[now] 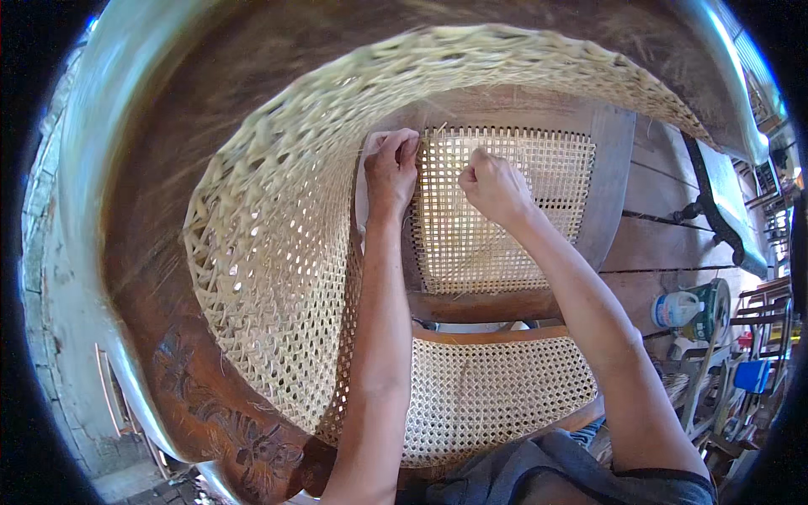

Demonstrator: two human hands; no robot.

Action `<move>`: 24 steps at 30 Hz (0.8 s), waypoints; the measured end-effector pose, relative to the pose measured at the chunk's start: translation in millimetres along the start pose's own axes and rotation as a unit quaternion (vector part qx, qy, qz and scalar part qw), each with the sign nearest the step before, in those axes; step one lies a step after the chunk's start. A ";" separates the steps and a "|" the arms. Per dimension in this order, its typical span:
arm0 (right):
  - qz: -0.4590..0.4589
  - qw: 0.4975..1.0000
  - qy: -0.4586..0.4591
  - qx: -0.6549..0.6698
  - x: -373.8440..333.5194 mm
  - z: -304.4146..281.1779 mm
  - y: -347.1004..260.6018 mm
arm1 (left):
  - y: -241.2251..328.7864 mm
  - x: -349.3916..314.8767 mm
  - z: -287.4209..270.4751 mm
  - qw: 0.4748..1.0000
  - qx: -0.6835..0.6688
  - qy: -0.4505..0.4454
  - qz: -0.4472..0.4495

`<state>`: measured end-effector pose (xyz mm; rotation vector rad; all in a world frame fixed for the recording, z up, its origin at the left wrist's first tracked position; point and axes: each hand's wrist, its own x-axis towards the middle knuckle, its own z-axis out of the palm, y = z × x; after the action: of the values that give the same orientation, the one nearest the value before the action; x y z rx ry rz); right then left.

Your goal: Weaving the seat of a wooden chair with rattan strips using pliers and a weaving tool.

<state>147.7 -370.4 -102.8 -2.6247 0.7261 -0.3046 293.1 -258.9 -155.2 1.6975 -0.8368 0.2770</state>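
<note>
A wooden seat frame [613, 181] holds a square panel of open cane weave [497, 244], its strands crossing in a grid and running to holes along the frame's edges. At the panel's upper left corner, my left hand [391, 172] has its fingers bent and pressed together at the frame's edge. My right hand [497, 185] is closed over the upper middle of the panel, thumb against curled fingers. Whatever either hand pinches, perhaps a thin strand, is too small or hidden to make out.
Around the seat curves a tall dark wooden chair back [147, 219] lined with woven cane [278, 252], carved at lower left. Another cane panel [497, 391] lies nearest my body. At right are a white plastic jug [676, 310], a green bucket [715, 307], a blue box [751, 376] and dark furniture.
</note>
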 end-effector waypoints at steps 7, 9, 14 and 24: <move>-0.032 0.999 -0.014 0.011 2.3 4.8 9.9 | 1.9 4.5 0.4 0.999 -0.037 -0.014 -0.034; -0.048 0.998 0.003 0.031 0.5 12.6 19.8 | -7.5 5.3 2.5 0.997 -0.032 -0.030 -0.059; -0.093 0.989 0.002 0.115 3.7 15.8 29.8 | -15.6 14.1 3.1 0.993 -0.024 -0.052 -0.099; -0.118 0.978 0.006 0.171 13.5 18.3 43.8 | 16.9 25.4 -4.7 0.986 0.016 -0.095 -0.137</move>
<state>145.2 -406.2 -136.7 -2.3769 0.3270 -0.4701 301.4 -265.6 -126.3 1.8656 -0.7283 -0.0604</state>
